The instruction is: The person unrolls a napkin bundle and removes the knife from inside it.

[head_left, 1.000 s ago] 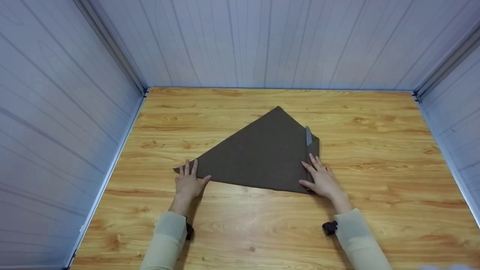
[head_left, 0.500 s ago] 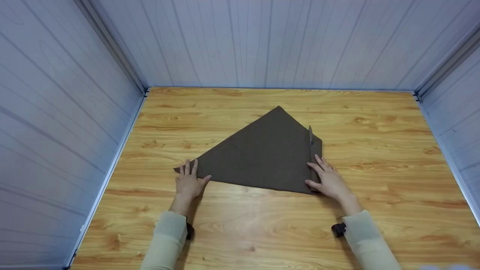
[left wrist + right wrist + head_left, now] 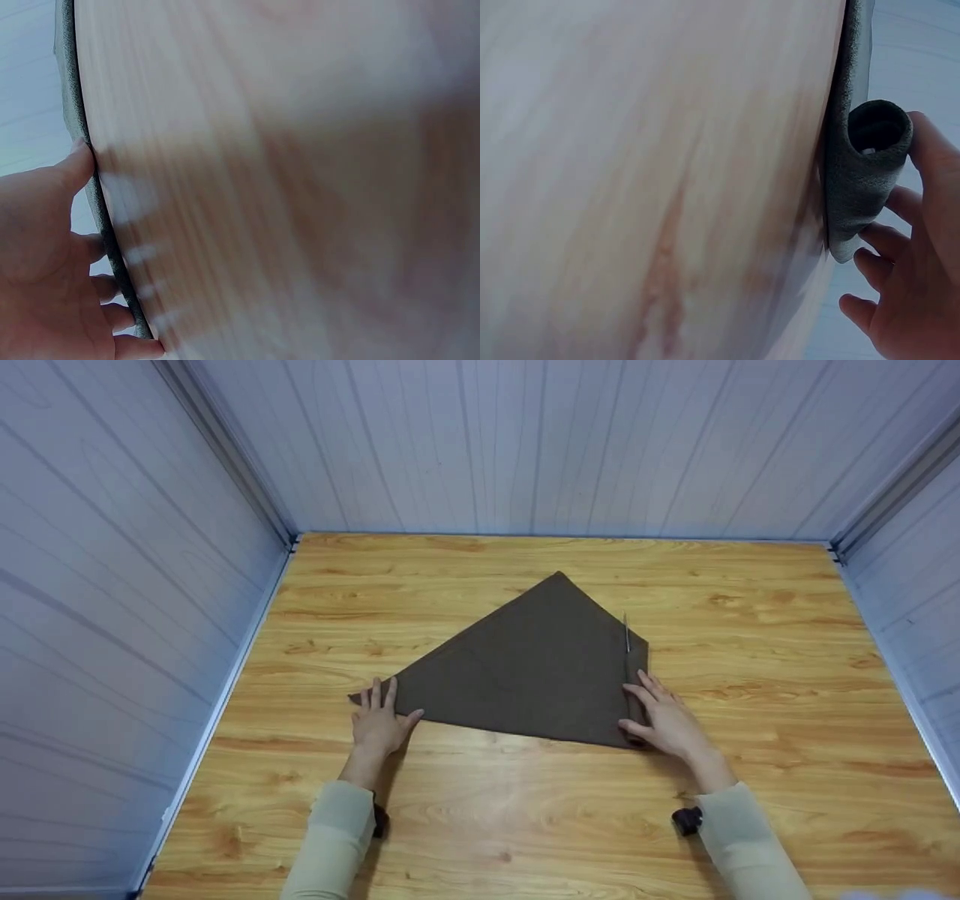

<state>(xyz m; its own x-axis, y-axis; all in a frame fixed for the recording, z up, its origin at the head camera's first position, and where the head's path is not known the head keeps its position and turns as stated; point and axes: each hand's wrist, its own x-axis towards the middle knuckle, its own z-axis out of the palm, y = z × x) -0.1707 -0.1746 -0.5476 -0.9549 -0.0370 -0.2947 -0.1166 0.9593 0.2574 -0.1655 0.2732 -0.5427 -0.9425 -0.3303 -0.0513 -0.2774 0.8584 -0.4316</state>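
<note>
A dark brown cloth (image 3: 517, 667) lies spread on the table, its right side rolled into a tube (image 3: 636, 690). From the tube's far end sticks a thin grey knife blade (image 3: 627, 631), seen edge-on. My left hand (image 3: 377, 727) rests with spread fingers on the cloth's left corner; in the left wrist view its thumb touches the cloth edge (image 3: 105, 225). My right hand (image 3: 667, 720) lies over the near part of the tube, fingers relaxed against it. In the right wrist view the tube's open end (image 3: 874, 139) shows a small pale bit inside; the rest is hidden.
The wood-patterned table (image 3: 495, 810) has pale panels behind (image 3: 495, 450) and on both sides. A black camera (image 3: 686, 821) sits at the right wrist. A blurred whitish thing (image 3: 892, 895) shows at the bottom right edge.
My right hand and the tube have shifted slightly to the right, and more flat cloth shows. The blade has turned from its flat side to edge-on. My left hand has stayed put.
</note>
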